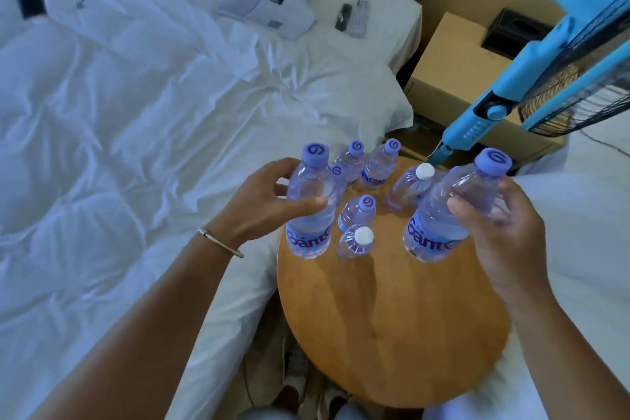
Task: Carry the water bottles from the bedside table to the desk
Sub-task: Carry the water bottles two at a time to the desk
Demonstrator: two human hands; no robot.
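Several clear water bottles stand on a round wooden table (392,334). My left hand (262,204) grips a large purple-capped bottle (308,228) at the table's left edge. My right hand (501,225) grips another large purple-capped bottle (439,225), tilted, on the right. Between them stand smaller bottles: one with a white cap (356,242), a purple-capped one (358,211) behind it, a tilted white-capped one (407,187), and further purple-capped ones (380,164) at the back.
A bed with a rumpled white duvet (136,147) fills the left side, with papers and remotes (353,19) on it. A blue standing fan (531,72) rises at right. Behind it is a wooden cabinet (463,54) with a black box.
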